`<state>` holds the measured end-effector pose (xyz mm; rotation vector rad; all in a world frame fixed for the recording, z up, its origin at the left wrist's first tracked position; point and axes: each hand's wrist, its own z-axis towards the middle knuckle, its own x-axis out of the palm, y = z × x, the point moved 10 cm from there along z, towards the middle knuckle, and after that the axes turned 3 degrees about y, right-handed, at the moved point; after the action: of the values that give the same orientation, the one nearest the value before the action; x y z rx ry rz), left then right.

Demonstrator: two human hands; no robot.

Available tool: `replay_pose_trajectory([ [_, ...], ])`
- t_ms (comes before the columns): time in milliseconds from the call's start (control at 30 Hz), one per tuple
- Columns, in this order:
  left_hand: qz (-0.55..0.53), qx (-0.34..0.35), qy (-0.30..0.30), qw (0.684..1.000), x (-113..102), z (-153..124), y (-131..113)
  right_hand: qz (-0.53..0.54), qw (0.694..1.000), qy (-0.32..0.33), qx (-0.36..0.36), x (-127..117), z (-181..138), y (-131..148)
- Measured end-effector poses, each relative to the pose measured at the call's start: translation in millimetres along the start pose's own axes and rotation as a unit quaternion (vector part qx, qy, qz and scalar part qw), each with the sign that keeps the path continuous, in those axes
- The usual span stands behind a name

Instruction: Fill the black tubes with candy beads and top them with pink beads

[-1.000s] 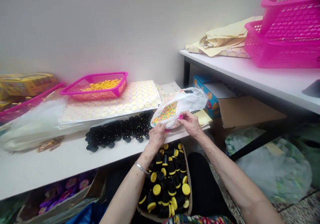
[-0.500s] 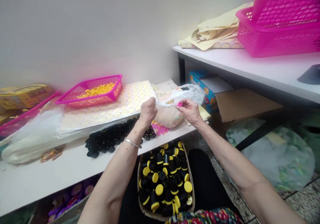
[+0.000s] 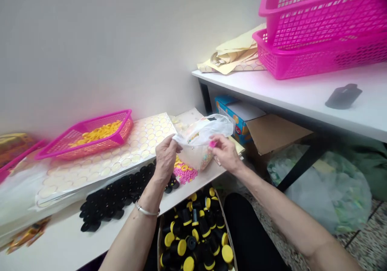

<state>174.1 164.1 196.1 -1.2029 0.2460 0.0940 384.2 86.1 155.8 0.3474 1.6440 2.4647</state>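
A white translucent plastic bag (image 3: pixel 196 144) with small coloured pieces inside stands on the low white table. My left hand (image 3: pixel 165 156) pinches the left side of its rim. My right hand (image 3: pixel 225 152) grips the right side, and a small bright pink piece shows at its fingertips. Small pink pieces (image 3: pixel 186 176) and yellow rings (image 3: pixel 180 165) lie in a pile beside the bag. Left of my left wrist, many black cylinders (image 3: pixel 116 196) are grouped on the table. Between my legs sits a box of black cylinders with yellow caps (image 3: pixel 196 234).
A pink basket (image 3: pixel 87 136) of yellow pieces rests on sheets of round stickers (image 3: pixel 140 142). Stacked pink baskets (image 3: pixel 308 61) and a black object (image 3: pixel 344 96) are on the higher right table. Beneath it are an open carton (image 3: pixel 275 128) and a large filled plastic bag (image 3: pixel 323 190).
The camera view has turned right. The bag's mouth now sags lower between my hands, which still hold its rim, and yellow rings show beside the pink pieces.
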Motion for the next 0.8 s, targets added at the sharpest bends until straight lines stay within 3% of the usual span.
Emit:
replay_pose_trajectory([
  [100,-0.071,-0.068,0.004,0.995,-10.7,-2.1,24.4,-0.1,0.977,-0.189,0.026,-62.5,28.2,-14.4],
  [167,-0.107,-0.091,0.018,0.99,-13.1,-3.3,32.8,-0.081,0.964,-0.23,0.103,-81.4,46.0,-41.2],
  [233,-0.121,-0.098,0.053,0.986,-8.8,-6.5,34.7,0.014,0.956,-0.223,0.191,-80.4,60.5,-72.5],
  [333,-0.099,-0.101,0.142,0.98,10.1,-18.8,32.6,0.124,0.942,-0.179,0.255,-60.2,78.2,-92.5],
  [467,-0.063,-0.094,0.233,0.966,41.0,-35.3,28.1,0.173,0.949,-0.088,0.249,-26.3,91.2,-77.8],
  [533,-0.048,-0.091,0.212,0.972,46.4,-28.7,26.2,0.213,0.953,0.005,0.217,1.9,89.7,-60.6],
  [633,-0.018,-0.074,0.133,0.988,42.8,1.5,18.8,0.206,0.956,0.154,0.14,44.1,75.3,-31.6],
  [700,-0.034,-0.049,0.097,0.993,41.9,26.5,8.4,0.138,0.965,0.199,0.095,61.1,66.3,-21.3],
  [800,-0.045,-0.014,0.081,0.996,47.4,59.3,-9.6,0.058,0.976,0.208,0.037,76.5,66.1,-12.0],
])
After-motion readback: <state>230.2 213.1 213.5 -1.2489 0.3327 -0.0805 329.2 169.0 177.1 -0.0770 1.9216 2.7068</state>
